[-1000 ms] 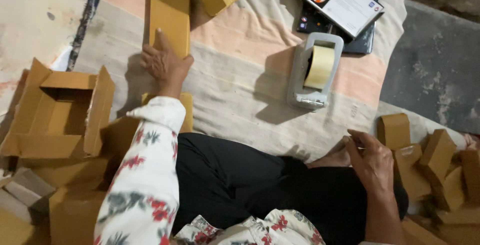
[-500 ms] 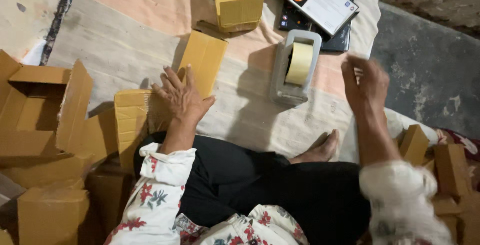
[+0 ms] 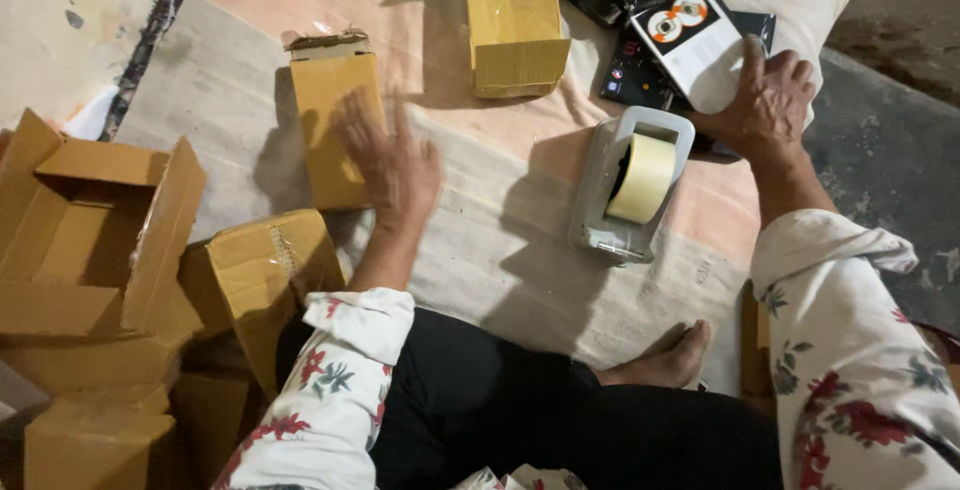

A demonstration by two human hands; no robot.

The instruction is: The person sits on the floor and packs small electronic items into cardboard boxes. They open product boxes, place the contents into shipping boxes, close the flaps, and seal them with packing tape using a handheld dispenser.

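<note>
My right hand (image 3: 768, 100) grips the white packet (image 3: 700, 45) — my left hand (image 3: 392, 162), fingers spread, hovers over a flat box (image 3: 335, 125).

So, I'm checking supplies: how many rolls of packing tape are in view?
1: a pale yellow tape roll sits in the grey tabletop dispenser on the cloth, just below the right hand. Others may be hidden.

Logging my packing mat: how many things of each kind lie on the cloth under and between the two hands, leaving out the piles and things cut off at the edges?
Flat cardboard box, by the left hand: 1
Taped cardboard box: 1
Tape dispenser: 1
White pack, under the right hand: 1
Total: 4
</note>
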